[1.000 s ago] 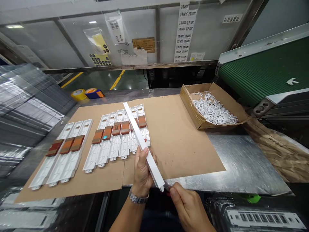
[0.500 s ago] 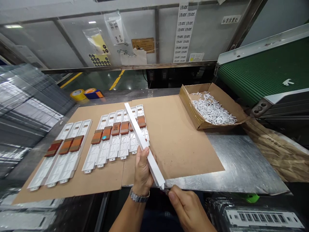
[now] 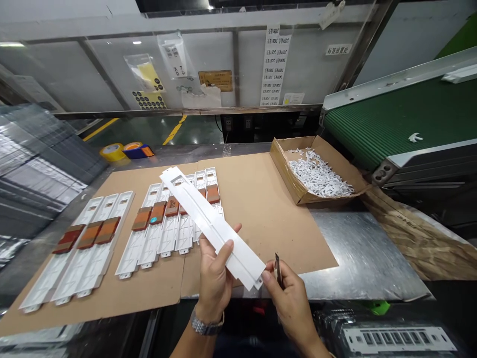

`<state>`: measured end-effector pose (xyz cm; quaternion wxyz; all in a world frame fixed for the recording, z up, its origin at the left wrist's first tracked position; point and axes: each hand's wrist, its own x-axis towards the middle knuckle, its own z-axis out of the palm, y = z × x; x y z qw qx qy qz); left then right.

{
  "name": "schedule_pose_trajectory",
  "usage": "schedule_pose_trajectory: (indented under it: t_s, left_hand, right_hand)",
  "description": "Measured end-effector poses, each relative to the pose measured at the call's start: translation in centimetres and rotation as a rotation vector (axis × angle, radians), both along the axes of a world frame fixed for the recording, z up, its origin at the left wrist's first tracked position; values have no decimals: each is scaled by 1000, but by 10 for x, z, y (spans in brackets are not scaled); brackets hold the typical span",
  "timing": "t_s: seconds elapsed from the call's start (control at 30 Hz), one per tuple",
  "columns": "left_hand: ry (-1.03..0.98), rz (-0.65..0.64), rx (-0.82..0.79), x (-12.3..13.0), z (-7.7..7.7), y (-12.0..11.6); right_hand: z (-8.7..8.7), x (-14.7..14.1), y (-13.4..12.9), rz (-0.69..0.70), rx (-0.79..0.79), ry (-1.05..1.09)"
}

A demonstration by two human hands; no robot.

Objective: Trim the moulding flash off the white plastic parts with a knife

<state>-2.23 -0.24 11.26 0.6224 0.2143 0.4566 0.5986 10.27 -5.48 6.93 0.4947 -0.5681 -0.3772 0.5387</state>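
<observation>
My left hand (image 3: pixel 214 283) grips a long white plastic panel (image 3: pixel 208 221) near its lower end, holding it tilted above the cardboard. My right hand (image 3: pixel 288 303) pinches a small dark-bladed craft knife (image 3: pixel 278 270), its fingertips just beside the panel's near corner. Under the panel lie two groups of similar white panels, the nearer group (image 3: pixel 167 223) and the left group (image 3: pixel 80 243), each with a brown-orange strip across it. The held panel hides part of the nearer group.
The panels rest on brown cardboard sheets (image 3: pixel 276 223) over a metal table sheet (image 3: pixel 361 253). A cardboard box of white scraps (image 3: pixel 316 174) stands at the right, beside a green conveyor belt (image 3: pixel 402 114). Tape rolls (image 3: pixel 113 152) lie behind; stacked panels (image 3: pixel 40 164) fill the left.
The panel has turned from edge-on to lying flat-faced, its far end swung left. My right hand has moved slightly away from it, and the knife now shows. The view has shifted a little.
</observation>
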Motion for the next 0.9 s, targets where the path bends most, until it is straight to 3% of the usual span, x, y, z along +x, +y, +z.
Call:
schedule_pose_trajectory:
  t_s: [0.1, 0.2, 0.3, 0.43, 0.63, 0.9]
  left_hand:
    - [-72, -90, 106, -7, -3, -5]
    - [-87, -184, 196, -16, -12, -8]
    - [30, -129, 191, -20, -18, -8]
    - [230, 27, 135, -18, -16, -6]
    - [299, 187, 135, -14, -17, -6]
    - [491, 235, 183, -15, -5, -7]
  right_hand:
    - [3, -2, 7, 7, -52, 200]
    - [5, -2, 11, 27, -66, 248]
    - [3, 2, 9, -4, 1, 220]
    - [-2, 8, -6, -52, 198, -106]
    - [-8, 10, -24, 22, 422, -605]
    - [-4, 1, -21, -15, 543, -1014]
